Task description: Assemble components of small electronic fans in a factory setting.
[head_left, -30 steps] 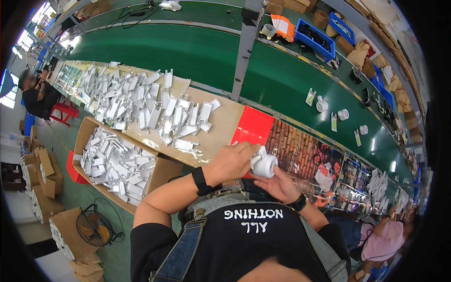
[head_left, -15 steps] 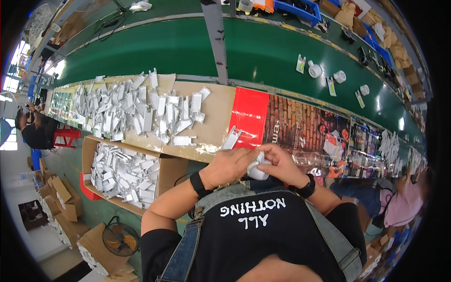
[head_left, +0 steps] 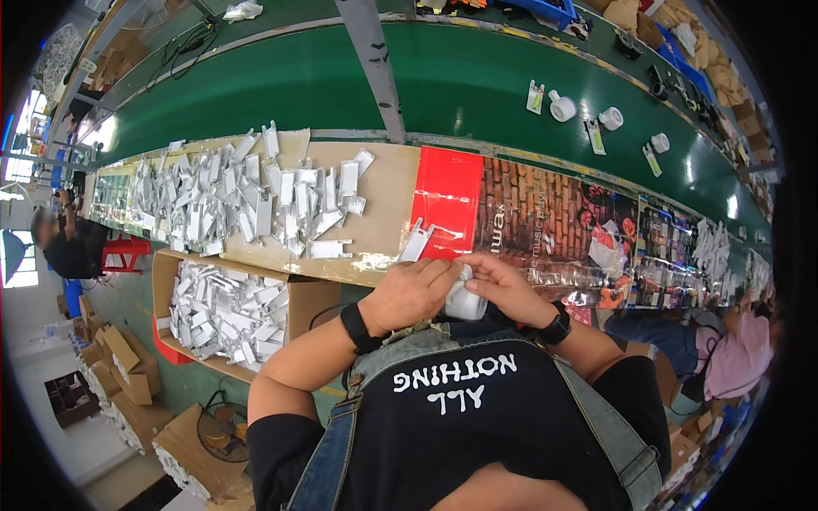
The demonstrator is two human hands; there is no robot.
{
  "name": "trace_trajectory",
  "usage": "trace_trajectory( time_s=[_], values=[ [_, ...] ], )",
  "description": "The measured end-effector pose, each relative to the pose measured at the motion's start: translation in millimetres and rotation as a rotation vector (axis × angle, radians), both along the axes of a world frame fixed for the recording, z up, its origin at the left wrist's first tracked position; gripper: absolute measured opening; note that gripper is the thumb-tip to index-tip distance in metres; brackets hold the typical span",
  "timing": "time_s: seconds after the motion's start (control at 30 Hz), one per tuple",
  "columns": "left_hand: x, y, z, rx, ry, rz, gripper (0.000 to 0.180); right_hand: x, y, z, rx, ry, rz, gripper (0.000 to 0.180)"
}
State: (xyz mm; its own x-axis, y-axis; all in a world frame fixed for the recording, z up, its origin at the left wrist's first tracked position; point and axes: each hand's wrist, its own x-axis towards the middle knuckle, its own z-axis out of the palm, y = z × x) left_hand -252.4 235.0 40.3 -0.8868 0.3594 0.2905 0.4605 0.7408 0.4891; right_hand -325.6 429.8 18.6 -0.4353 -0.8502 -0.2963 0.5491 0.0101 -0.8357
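Observation:
Both hands are together at the near edge of the workbench, close to my body. A white rounded plastic part (head_left: 465, 301) is between them. My left hand (head_left: 407, 296) is closed, its fingers bunched at the left side of the part. My right hand (head_left: 509, 292) grips it from the right, with thumb and fingers curled against it. Fingers cover much of its upper end. Just beyond my left hand, a flat white pronged piece (head_left: 416, 242) lies across the edge of a red sheet (head_left: 446, 198).
A heap of white pronged pieces (head_left: 247, 192) covers the bench's left. Below it stands a cardboard box (head_left: 308, 308) full of similar pieces. On the green conveyor (head_left: 477, 94), white round parts (head_left: 562, 106) lie beside labelled flat pieces. A metal post (head_left: 372, 68) rises beyond the bench. Another person (head_left: 737, 358) works at right.
The view has shifted slightly. My hands stay on the white part, which now shows more of its smooth side, and the fingers have shifted a little at its top.

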Motion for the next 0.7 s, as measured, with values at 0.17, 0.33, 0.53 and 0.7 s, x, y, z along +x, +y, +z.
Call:
trace_trajectory(
  time_s=[0.17,0.33,0.53,0.7],
  values=[
    [-2.8,2.7,-2.8,0.018,-0.139,0.044,0.047,-1.0,2.8,-13.1,0.006,-0.094,-0.003,0.032],
    [-21.8,-3.1,0.9,0.418,-0.410,0.092,0.031,-2.3,-1.0,-26.2,-0.068,-0.489,-0.093,0.034],
    [-26.4,-3.4,15.3,0.279,-0.421,0.096,0.030,-1.5,-1.3,-21.4,-0.082,-0.627,-0.106,0.035],
    [-28.0,-4.1,21.2,0.222,-0.294,0.065,0.030,-0.3,-0.2,-16.6,-0.082,-0.530,-0.108,0.034]
  ],
)
